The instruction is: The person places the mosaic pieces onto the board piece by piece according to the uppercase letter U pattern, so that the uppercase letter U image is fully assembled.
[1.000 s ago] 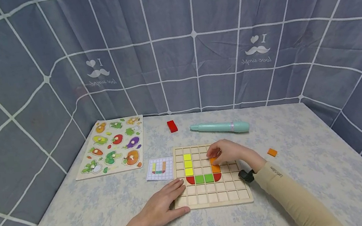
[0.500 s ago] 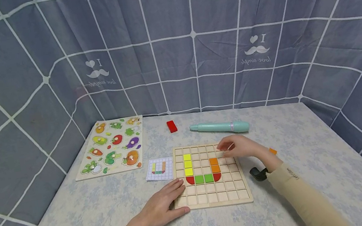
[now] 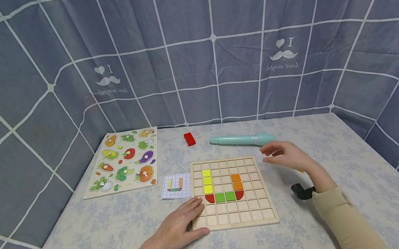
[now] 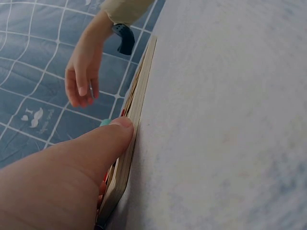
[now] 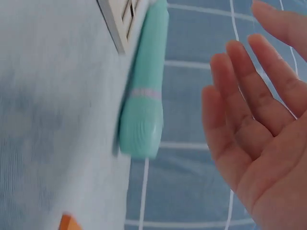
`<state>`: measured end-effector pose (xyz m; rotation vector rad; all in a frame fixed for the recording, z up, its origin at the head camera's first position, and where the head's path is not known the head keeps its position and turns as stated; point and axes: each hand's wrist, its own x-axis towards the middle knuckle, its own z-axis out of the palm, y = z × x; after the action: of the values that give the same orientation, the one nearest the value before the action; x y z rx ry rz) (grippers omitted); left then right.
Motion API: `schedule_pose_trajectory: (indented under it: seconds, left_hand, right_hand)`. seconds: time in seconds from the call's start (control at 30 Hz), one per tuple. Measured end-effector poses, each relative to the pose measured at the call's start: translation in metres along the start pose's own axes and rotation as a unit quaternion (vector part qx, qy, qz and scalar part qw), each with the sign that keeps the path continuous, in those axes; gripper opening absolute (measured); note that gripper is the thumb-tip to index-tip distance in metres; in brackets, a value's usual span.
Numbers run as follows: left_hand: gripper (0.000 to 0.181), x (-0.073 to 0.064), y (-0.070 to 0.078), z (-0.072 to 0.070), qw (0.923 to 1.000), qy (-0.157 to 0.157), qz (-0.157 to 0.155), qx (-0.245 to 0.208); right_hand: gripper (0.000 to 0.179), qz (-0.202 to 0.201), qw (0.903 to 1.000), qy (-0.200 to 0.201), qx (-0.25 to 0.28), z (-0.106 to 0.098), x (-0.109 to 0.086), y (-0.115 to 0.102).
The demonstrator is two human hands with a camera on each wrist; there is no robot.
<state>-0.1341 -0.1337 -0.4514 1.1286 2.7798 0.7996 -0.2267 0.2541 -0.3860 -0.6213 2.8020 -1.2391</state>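
Note:
A wooden grid board point(image 3: 257, 217) lies on the table with a U of coloured tiles in it. Yellow squares point(image 3: 207, 180) form the left side, orange squares point(image 3: 236, 181) the right, and green squares point(image 3: 224, 197) the bottom between two red rounded corner tiles point(image 3: 239, 195). My left hand point(image 3: 178, 226) rests on the board's left edge, fingers extended, the thumb at its near corner. Off the board's right side, my right hand point(image 3: 285, 154) hovers with relaxed fingers and an empty palm. Beneath its wrist, a loose orange square point(image 5: 70, 223) is mostly hidden in the head view.
A small card point(image 3: 175, 187) with a printed U pattern lies left of the board. Behind are a red block point(image 3: 189, 139) and a teal pen-like tube point(image 3: 240, 140). A vegetable puzzle board point(image 3: 121, 162) sits at the back left, before a checked cloth wall point(image 3: 195, 69).
My right hand has left the orange squares on the board and moved right, past the board's edge toward the loose orange square. The left hand stays in place.

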Motion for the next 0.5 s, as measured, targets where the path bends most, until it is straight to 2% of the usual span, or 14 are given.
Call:
schedule_pose_trajectory:
  seconds: [0.2,0.5]
  left_hand:
    - [0.067,0.000,-0.001,0.000,0.9999,0.007,0.007,0.006]
    - [0.068,0.000,-0.002,0.001,0.9999,0.009,0.009,0.006]
  right_hand:
    - [0.044,0.028,0.9993,0.022,-0.005,-0.022,-0.012,0.017]
    - [0.055,0.085,0.9963,0.010,0.005,-0.041,-0.026,0.044]
